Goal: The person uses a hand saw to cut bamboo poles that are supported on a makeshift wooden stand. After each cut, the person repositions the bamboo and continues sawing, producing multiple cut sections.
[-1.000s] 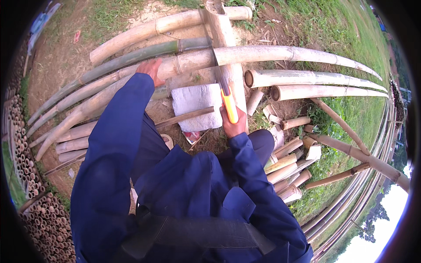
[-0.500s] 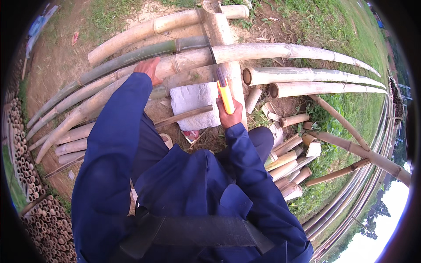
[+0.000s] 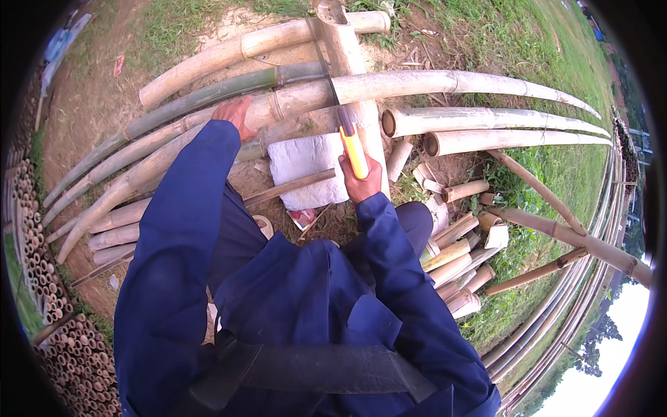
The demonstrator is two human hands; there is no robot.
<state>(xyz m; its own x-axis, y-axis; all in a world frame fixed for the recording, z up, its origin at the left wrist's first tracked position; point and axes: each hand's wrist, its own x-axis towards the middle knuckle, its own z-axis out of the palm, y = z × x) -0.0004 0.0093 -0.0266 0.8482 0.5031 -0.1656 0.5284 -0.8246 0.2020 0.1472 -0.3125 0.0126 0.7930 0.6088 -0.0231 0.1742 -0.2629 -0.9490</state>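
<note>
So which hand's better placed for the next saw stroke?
Probably the right hand: it grips the saw's orange handle, with the blade across the pale bamboo pole. The left hand holds no tool and rests on the pole, left of the blade.

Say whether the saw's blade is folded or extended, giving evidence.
Extended: the blade stretches from the yellow handle in the right hand across the pale bamboo pole.

One wide fisheye view looks steeply down from the wearer's head, close above the blue jacket (image 3: pixel 299 292) filling the lower middle; the left hand (image 3: pixel 236 117) and right hand (image 3: pixel 363 179) show farther off, above centre, with sky (image 3: pixel 604 354) at lower right.
</note>
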